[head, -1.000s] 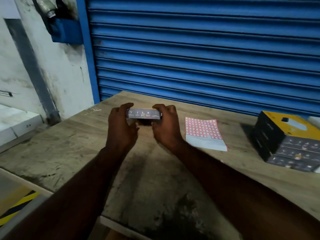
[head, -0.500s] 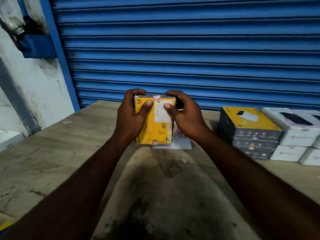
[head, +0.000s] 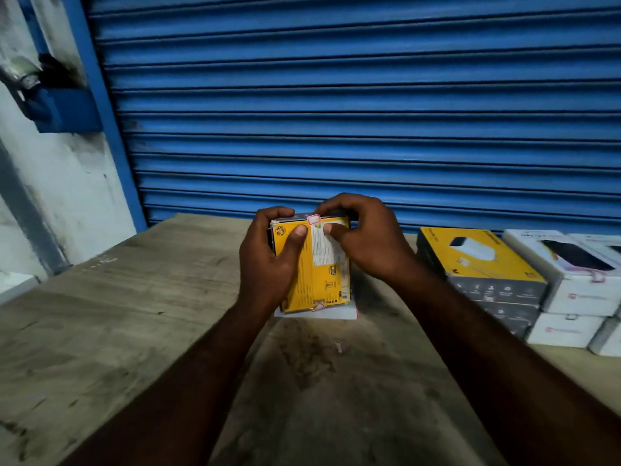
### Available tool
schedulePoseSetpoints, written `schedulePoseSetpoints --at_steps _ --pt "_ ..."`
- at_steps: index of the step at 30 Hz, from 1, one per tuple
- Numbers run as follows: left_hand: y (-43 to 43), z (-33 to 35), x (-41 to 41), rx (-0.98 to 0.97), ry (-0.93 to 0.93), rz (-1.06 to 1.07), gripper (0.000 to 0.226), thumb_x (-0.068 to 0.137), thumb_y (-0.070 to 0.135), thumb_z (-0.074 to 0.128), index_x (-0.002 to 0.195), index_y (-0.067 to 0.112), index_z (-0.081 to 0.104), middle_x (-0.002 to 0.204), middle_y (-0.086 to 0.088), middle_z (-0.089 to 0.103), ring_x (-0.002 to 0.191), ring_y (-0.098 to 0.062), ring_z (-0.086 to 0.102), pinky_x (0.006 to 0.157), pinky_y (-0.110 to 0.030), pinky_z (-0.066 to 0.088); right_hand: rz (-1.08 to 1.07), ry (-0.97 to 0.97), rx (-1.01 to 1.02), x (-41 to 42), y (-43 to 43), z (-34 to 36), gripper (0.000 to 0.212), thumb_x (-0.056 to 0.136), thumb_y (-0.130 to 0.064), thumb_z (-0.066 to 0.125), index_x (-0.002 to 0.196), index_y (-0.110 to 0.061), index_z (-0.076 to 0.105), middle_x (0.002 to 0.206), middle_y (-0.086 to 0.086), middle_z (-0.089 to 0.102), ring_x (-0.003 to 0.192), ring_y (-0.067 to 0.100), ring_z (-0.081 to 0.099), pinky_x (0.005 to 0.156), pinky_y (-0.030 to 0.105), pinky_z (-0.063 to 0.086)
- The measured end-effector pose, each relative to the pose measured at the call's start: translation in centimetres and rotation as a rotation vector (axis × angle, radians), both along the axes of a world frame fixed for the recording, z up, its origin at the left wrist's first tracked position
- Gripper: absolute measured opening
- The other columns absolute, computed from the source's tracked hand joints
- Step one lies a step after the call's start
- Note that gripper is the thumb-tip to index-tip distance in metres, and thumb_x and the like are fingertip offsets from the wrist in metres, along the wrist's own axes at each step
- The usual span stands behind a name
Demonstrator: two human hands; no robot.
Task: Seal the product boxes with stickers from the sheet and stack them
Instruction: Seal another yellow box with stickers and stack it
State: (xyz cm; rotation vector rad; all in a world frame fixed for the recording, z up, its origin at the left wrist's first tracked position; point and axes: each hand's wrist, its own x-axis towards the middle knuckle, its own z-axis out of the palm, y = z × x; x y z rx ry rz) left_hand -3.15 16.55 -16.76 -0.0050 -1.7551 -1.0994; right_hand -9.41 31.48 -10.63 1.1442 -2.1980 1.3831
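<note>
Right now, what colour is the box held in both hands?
The box is yellow, with a white patch of print; the head view shows it best.

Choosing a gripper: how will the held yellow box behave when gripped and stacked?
Probably stiff: the yellow box keeps straight edges in the left hand and right hand. Stood on its narrow end, it might tip if released. Laid flat, it should stack steadily, like the stacked boxes nearby.
</note>
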Motion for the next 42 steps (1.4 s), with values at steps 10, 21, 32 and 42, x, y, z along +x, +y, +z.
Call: schedulePoseSetpoints --at_steps 10,21,32,42 --pt "-2.1 0.3 0.8 0.025 0.044 0.083 0.025 0.091 0.036 0.065 0.112 0.024 0.058 0.101 0.010 0.067 0.090 -0.002 0.066 0.077 -0.019 0.051 -0.047 0.015 0.012 1.0 -3.7 2.0 0.005 0.082 -0.022 0.076 0.080 -0.026 0.075 0.084 -0.014 0.071 0.086 -0.001 0.065 0.081 0.025 0.052" --pt "-1.4 0.7 1.6 -0.001 0.037 0.071 0.025 0.091 0.037 0.064 0.113 0.026 0.057 0.106 0.008 0.067 0.095 -0.004 0.066 0.081 -0.017 0.050 -0.116 0.168 0.006 2.9 -2.5 1.5 0.005 0.085 -0.017 0.071 0.086 -0.020 0.074 0.086 -0.011 0.072 0.085 0.005 0.065 0.081 0.034 0.054" --pt "-1.3 0.7 1.5 -0.080 -0.043 -0.017 0.031 0.089 0.047 0.057 0.118 0.035 0.057 0.104 0.009 0.068 0.088 -0.008 0.066 0.080 -0.030 0.055 -0.103 0.023 0.240 2.4 -0.4 3.0 0.006 0.085 -0.022 0.073 0.080 -0.026 0.071 0.085 -0.013 0.073 0.084 -0.001 0.065 0.077 0.025 0.052" --pt "-1.2 0.9 1.8 -0.060 -0.070 -0.066 0.032 0.089 0.043 0.059 0.118 0.030 0.060 0.092 0.005 0.068 0.081 -0.011 0.067 0.076 -0.029 0.055 -0.034 -0.097 0.263 2.8 0.2 4.2 0.008 0.090 -0.026 0.068 0.085 -0.021 0.070 0.089 -0.006 0.072 0.088 0.008 0.065 0.080 0.031 0.052"
